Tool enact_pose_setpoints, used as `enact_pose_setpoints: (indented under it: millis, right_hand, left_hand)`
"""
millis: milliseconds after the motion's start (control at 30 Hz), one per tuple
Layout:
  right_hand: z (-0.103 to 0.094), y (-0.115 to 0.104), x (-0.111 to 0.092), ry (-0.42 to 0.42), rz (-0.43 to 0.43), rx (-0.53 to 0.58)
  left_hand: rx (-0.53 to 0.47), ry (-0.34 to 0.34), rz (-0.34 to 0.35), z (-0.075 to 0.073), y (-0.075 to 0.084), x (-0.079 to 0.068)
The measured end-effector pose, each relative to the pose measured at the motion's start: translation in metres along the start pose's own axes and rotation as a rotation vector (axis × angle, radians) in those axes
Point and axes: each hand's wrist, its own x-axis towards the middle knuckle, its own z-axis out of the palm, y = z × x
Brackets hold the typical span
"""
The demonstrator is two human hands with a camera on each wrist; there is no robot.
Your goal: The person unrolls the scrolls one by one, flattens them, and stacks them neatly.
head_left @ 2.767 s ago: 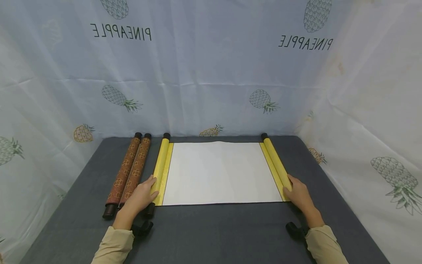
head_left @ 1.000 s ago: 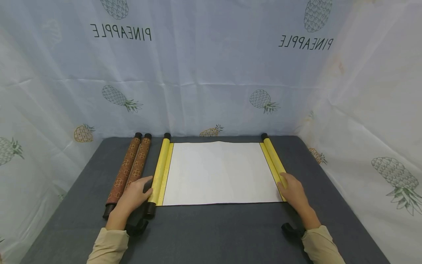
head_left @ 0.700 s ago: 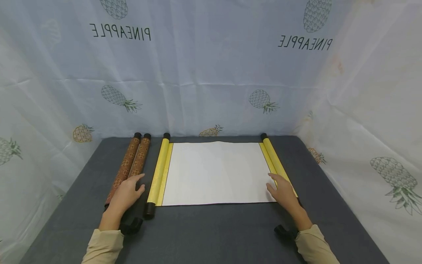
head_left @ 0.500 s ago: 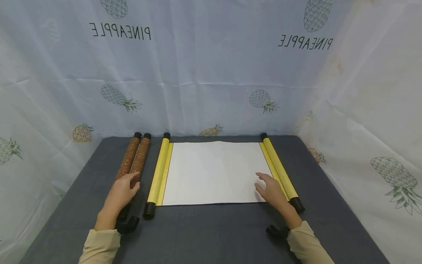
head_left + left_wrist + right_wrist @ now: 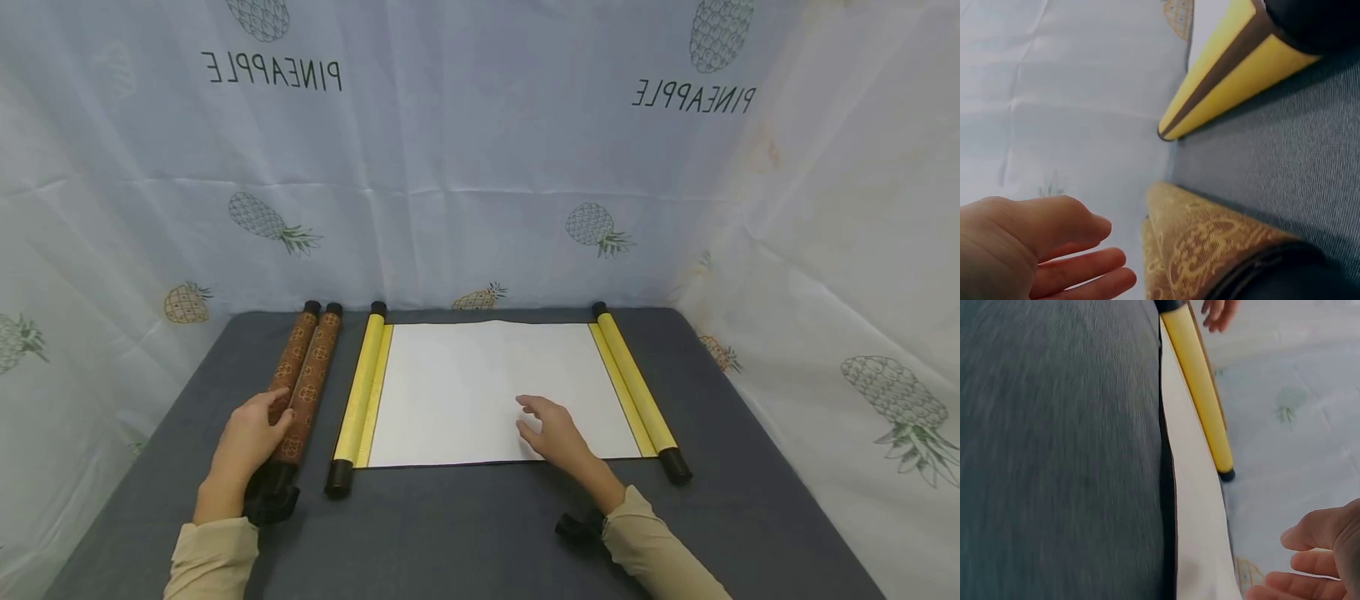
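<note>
A scroll lies unrolled on the dark table, its white sheet [image 5: 457, 383] between a left yellow roll [image 5: 360, 392] and a right yellow roll [image 5: 637, 383]. My right hand [image 5: 558, 435] hovers over the sheet with fingers spread and nothing in them. Left of the scroll, two brown patterned rolled scrolls [image 5: 313, 383] lie side by side. My left hand [image 5: 246, 435] is over the lower part of the outer one, hiding it. In the left wrist view its thumb and fingers [image 5: 1085, 275] are apart and hold nothing, close beside the brown rolls.
The dark grey cloth-covered table [image 5: 450, 533] carries everything. White curtains with pineapple prints [image 5: 480, 167] hang behind and on both sides, close to the table's far edge. Black end caps [image 5: 339, 479] finish the rolls; black wrist cameras [image 5: 577, 529] sit under the forearms.
Both hands have let go of the yellow rolls and moved left, the left hand to the brown scrolls, the right hand over the white sheet. The unrolled scroll stays in place.
</note>
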Motion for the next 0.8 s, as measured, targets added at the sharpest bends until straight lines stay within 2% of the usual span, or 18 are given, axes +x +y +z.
enact_pose_setpoints:
  millis: [167, 300, 400, 533, 800]
  right_hand:
    - [0.021, -0.024, 0.006, -0.028, -0.074, 0.106]
    - [0.035, -0.045, 0.01, -0.078, -0.158, 0.202]
    - [0.048, -0.059, 0.013, -0.13, -0.18, 0.279]
    - [0.065, -0.078, 0.016, -0.199, -0.134, 0.394]
    - [0.09, -0.112, 0.027, -0.312, 0.005, 0.614]
  left_hand:
    - [0.002, -0.02, -0.027, -0.001, -0.007, 0.0]
    - [-0.003, 0.007, -0.031, 0.0, -0.014, -0.001]
    - [-0.015, 0.042, -0.032, -0.001, -0.02, -0.003]
    - [-0.028, 0.031, -0.053, -0.004, -0.029, -0.004]
    - [-0.01, -0.092, -0.101, -0.011, -0.042, -0.006]
